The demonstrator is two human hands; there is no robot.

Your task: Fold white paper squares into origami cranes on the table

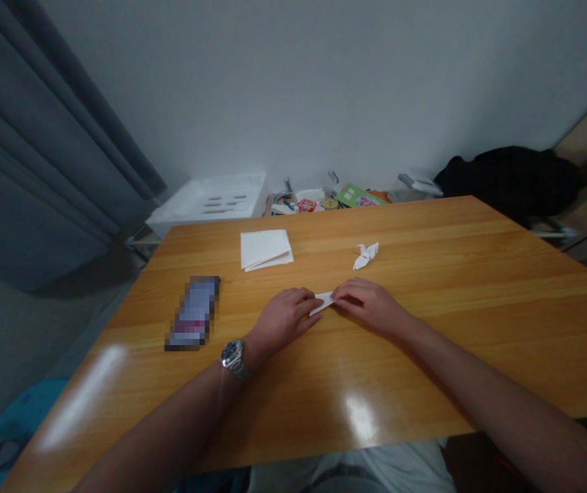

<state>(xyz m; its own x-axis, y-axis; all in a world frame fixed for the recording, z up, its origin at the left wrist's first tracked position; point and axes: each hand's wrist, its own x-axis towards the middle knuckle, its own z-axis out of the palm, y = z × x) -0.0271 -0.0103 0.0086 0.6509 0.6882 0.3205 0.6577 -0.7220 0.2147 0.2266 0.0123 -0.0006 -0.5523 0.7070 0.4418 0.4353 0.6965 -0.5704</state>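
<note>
Between my two hands is a small strip of folded white paper point(323, 301), close to the wooden tabletop. My left hand point(287, 316), with a metal watch point(232, 357) on its wrist, grips the strip's left end between thumb and fingers. At the other end, the fingertips of my right hand point(368, 303) pinch the paper. Part of the strip is hidden under my fingers. Just beyond my right hand lies a folded paper bird point(366, 255), its wings and neck showing.
A stack of white paper sheets point(265, 249) lies farther back on the wooden table point(452, 274). To the left is a phone point(193, 313), its screen blurred. Behind the table's far edge stand a white plastic tray point(216, 198), a green booklet point(358, 196) and a black bag-like bundle point(509, 178).
</note>
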